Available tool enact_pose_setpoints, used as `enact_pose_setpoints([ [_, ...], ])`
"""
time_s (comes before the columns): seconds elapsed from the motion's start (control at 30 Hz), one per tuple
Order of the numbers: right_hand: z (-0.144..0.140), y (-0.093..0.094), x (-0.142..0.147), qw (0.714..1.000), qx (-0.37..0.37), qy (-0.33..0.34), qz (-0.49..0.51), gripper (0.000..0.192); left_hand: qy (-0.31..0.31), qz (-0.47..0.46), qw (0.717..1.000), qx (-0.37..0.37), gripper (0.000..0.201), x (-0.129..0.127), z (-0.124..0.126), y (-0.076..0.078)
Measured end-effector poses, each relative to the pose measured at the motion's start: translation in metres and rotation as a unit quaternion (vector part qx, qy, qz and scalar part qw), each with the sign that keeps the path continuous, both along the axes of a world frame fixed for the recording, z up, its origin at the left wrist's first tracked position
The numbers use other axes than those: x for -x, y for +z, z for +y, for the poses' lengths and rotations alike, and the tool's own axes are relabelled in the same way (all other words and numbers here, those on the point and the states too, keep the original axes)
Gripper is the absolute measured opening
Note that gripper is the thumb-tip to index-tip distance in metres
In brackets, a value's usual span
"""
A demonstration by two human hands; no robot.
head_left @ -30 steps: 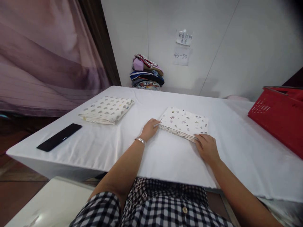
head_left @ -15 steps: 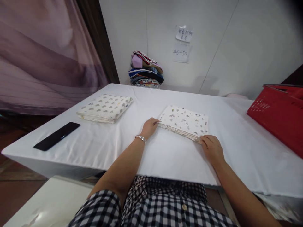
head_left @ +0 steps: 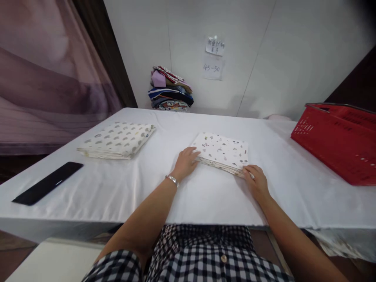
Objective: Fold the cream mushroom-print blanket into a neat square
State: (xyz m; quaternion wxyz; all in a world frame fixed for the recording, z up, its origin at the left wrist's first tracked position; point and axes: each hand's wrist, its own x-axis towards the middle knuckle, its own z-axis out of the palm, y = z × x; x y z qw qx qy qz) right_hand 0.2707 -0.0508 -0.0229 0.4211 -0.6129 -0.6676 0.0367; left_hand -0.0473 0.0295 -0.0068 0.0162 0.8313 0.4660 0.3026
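— Near the middle of the white surface lies the folded printed cloth, flat, with its layered edge toward the person.

— And the hands?

— The left hand rests at the cloth's near left corner, fingers lying loosely on the edge. The right hand is at the near right corner, fingers curled against the stacked layers. Whether either one truly pinches the fabric I cannot tell; the fingertips are partly hidden.

— What could go wrong?

— The layers look thin and loose at that near edge. If only the top plies are caught, I judge the fold would fan open and the lower layers stay behind on the surface. An uneven pull from one corner would skew the square.

— Anything nearby to worry about?

— Little. A second folded cloth lies well apart to the left, a black flat device sits close to the left edge, and a red basket stands to the right. The surface covering itself is smooth fabric, so dragging the cloth could wrinkle it.
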Motion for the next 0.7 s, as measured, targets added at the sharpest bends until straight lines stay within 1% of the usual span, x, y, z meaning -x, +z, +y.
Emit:
enact_pose_setpoints([
  [0.07,0.004,0.001,-0.002,0.995,0.032,-0.046,0.082,0.037,-0.031,0.035,0.999,-0.001,0.037,-0.009,-0.002,0.001],
  [0.17,0.014,0.007,-0.008,0.976,0.119,-0.089,0.159,0.055,-0.039,0.052,0.998,0.011,0.034,-0.016,-0.002,0.002],
  [0.2,0.019,0.010,-0.010,0.970,0.157,-0.093,0.162,0.061,-0.036,0.053,0.998,0.013,0.033,-0.018,-0.001,0.002],
  [0.27,0.028,0.019,-0.013,0.959,0.232,-0.091,0.134,0.071,-0.033,0.056,0.998,0.014,0.032,-0.019,0.000,0.003],
  [0.3,0.032,0.024,-0.013,0.955,0.259,-0.090,0.110,0.075,-0.032,0.058,0.998,0.014,0.032,-0.019,0.000,0.004],
  [0.37,0.036,0.031,-0.010,0.950,0.292,-0.093,0.065,0.078,-0.030,0.063,0.998,0.011,0.032,-0.019,0.002,0.005],
  [0.47,0.028,0.036,0.004,0.948,0.302,-0.084,0.046,0.079,-0.008,0.075,0.997,0.004,0.029,-0.016,0.006,0.008],
  [0.53,0.013,0.035,0.019,0.952,0.297,-0.056,0.055,0.081,0.027,0.078,0.997,0.004,0.028,-0.012,0.010,0.010],
  [0.6,-0.004,0.033,0.031,0.954,0.291,-0.013,0.069,0.083,0.073,0.068,0.995,0.014,0.028,-0.007,0.013,0.011],
  [0.67,-0.017,0.034,0.037,0.959,0.273,0.017,0.077,0.082,0.111,0.044,0.992,0.032,0.029,-0.002,0.014,0.011],
  [0.7,-0.019,0.036,0.036,0.965,0.252,0.020,0.076,0.079,0.124,0.025,0.991,0.045,0.029,-0.001,0.014,0.010],
])
